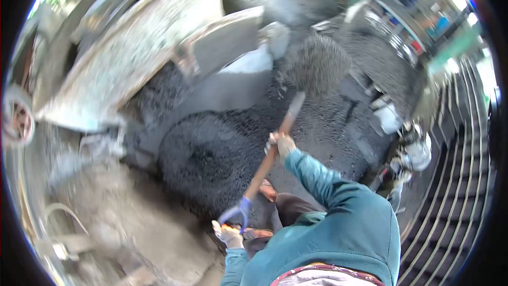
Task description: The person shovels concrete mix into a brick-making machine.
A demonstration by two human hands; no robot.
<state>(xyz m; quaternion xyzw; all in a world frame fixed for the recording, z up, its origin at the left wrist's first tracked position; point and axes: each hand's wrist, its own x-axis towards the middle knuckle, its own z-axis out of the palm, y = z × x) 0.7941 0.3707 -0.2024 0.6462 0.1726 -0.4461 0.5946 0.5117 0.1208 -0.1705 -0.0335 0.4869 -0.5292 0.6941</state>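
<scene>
A shovel (263, 167) slants across the middle of the view, its far end loaded with a blurred heap of gray gravel (319, 64). The right hand (284, 144) is closed around the wooden shaft; the left hand (228, 234) grips the purple handle (237, 213), well apart from it. Beneath lies dark, wet mix (203, 153) on the floor, beside the person's bare feet (268, 190). Beyond the load, more gravel spreads toward the upper right.
</scene>
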